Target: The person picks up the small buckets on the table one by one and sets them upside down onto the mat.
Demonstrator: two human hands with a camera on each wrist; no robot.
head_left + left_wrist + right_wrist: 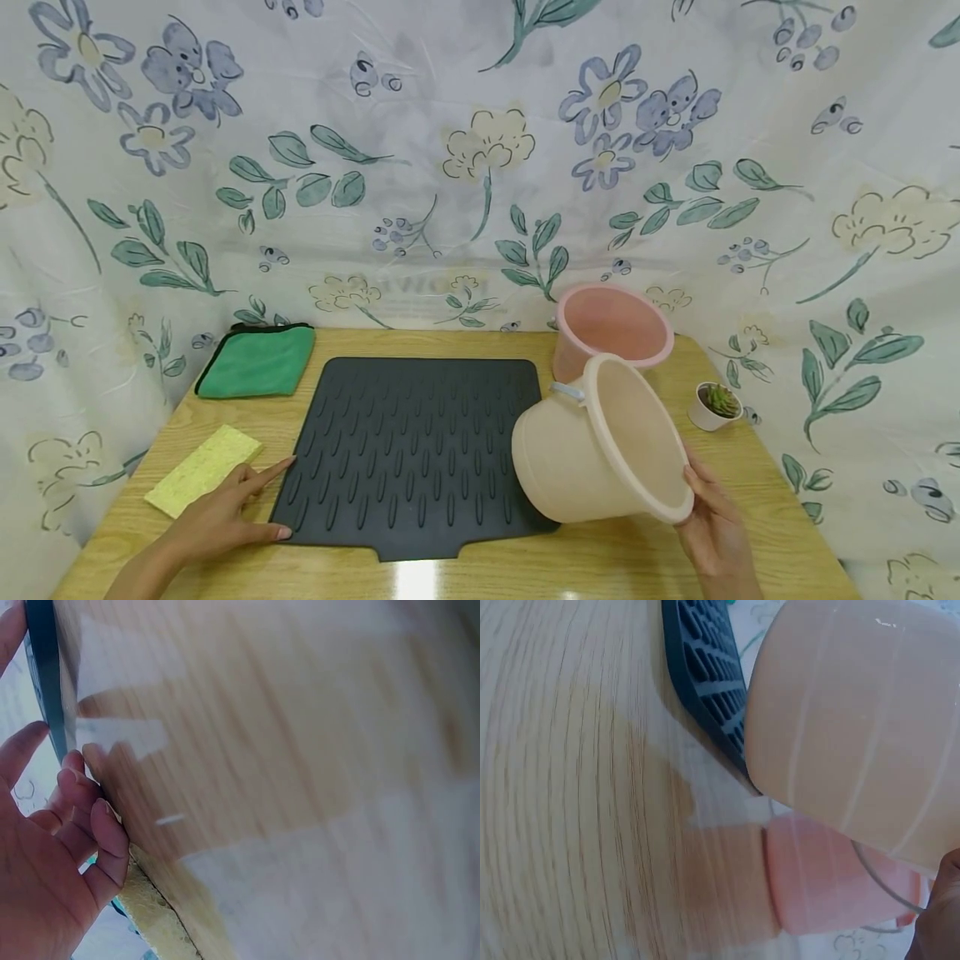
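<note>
My right hand (714, 527) grips the rim of a cream bucket (573, 454), which is tilted with its mouth turned to the right. The bucket covers the right front part of a dark ribbed drying mat (420, 433); in the right wrist view its rounded side (847, 727) fills the upper right. At the mat's left edge my left hand (225, 517) touches with a straight index finger and the thumb, spread apart. Its other fingers (112, 832) are loosely bent in the left wrist view. A yellow sponge (202, 471) lies right beside this hand.
Behind the cream bucket stands a pink bucket (611, 321), partly hidden by it. A small potted succulent (712, 406) is at the right. A folded green cloth (258, 362) lies at the back left of the wooden table (495, 575). Flowered curtains (420, 208) surround the table.
</note>
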